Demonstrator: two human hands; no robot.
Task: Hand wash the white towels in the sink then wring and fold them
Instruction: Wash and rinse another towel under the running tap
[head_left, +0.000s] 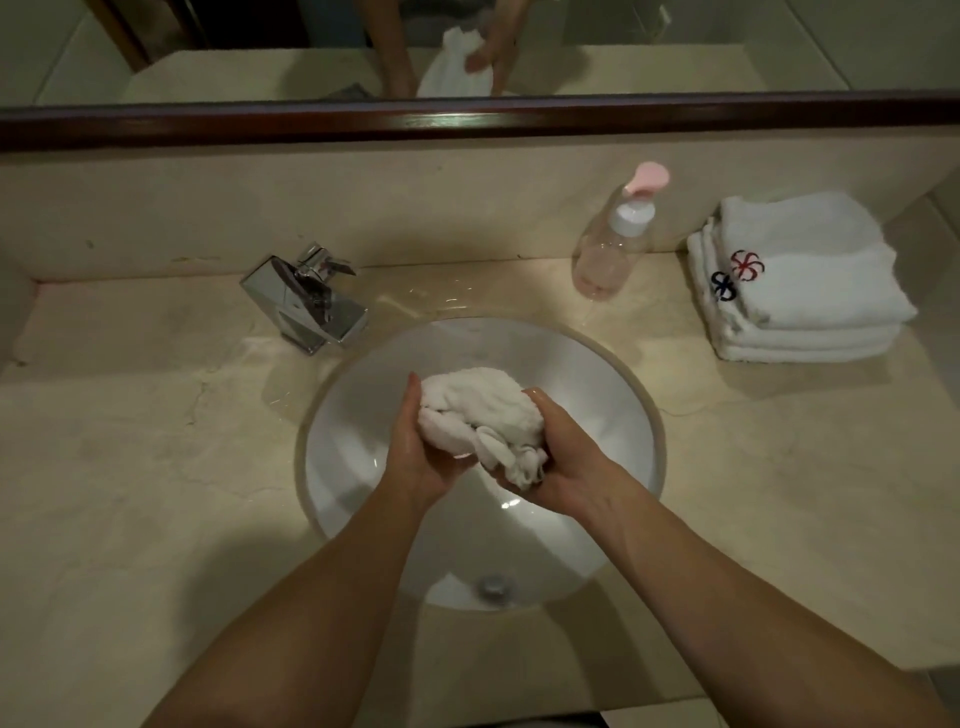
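Note:
A wet white towel (480, 415) is bunched into a ball above the round white sink (618, 395). My left hand (421, 452) cups it from the left and below. From the right, my right hand (558, 457) grips it, with a loose corner hanging between the palms. Both hands are closed around the towel. A stack of folded white towels (800, 280) with red and blue flower emblems lies on the counter at the right.
A chrome faucet (306, 301) stands at the sink's back left. A clear soap bottle (613, 244) with a pink pump stands at the back right. Water is splashed on the beige counter (156, 441) behind the sink. A mirror with a dark frame (467, 117) runs along the back.

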